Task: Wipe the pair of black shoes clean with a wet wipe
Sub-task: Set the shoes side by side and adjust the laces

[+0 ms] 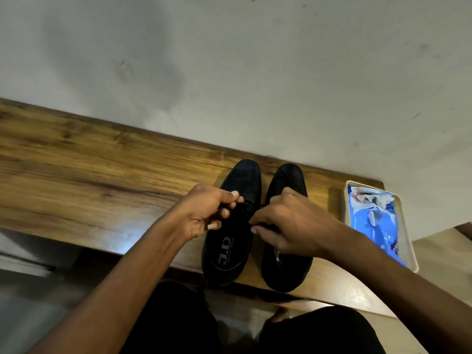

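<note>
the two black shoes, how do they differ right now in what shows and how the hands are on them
The left shoe shows its insole with printed lettering; the right shoe has its opening mostly covered by the right hand. The left hand pinches at the left shoe's tongue area from its outer side, while the right hand lies across the right shoe and reaches toward the gap between them. Both are black, upright, side by side on the wooden bench, toes toward the wall.

1. Shelf (pixel 102 175): wood-grain top, brown, smooth with a low sheen.
2. Left shoe (pixel 231 226): black upper, matt; printed insole.
3. Right shoe (pixel 286 274): black, matt, faint gloss on the insole.
4. Wipe pack (pixel 375 221), at 3 o'clock: glossy blue plastic film, crinkled.
5. Tray (pixel 408 238): pale smooth plastic.
6. Wall (pixel 229 72): matt paint, scuffed.
</note>
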Demonstrator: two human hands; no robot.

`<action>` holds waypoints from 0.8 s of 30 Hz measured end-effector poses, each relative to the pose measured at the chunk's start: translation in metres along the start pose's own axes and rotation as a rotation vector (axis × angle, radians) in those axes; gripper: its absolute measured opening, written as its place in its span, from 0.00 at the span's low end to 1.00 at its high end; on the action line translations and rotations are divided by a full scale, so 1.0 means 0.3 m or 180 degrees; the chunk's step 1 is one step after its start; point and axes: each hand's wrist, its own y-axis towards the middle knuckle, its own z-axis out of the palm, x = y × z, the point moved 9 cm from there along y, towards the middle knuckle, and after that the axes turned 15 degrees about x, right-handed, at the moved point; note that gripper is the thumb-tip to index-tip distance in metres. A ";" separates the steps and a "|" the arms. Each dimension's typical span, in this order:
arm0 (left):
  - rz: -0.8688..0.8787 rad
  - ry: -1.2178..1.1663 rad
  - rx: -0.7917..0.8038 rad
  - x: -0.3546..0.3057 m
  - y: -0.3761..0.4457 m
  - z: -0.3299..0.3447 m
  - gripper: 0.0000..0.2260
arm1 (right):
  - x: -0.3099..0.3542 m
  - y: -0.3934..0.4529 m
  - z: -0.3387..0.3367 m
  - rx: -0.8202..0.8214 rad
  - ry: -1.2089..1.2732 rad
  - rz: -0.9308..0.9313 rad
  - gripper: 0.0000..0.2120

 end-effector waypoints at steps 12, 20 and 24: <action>0.0639 0.0211 -0.0149 0.004 -0.014 -0.017 0.08 | -0.141 0.023 -0.099 -0.0881 0.1523 0.0829 0.07; 0.0698 0.0220 0.0000 0.016 -0.004 0.036 0.08 | -0.054 0.031 -0.075 -0.0264 0.1400 0.0412 0.08; 0.0790 0.0610 -0.0018 -0.001 -0.010 0.031 0.08 | -0.169 0.039 -0.096 -0.0812 0.1584 0.0856 0.09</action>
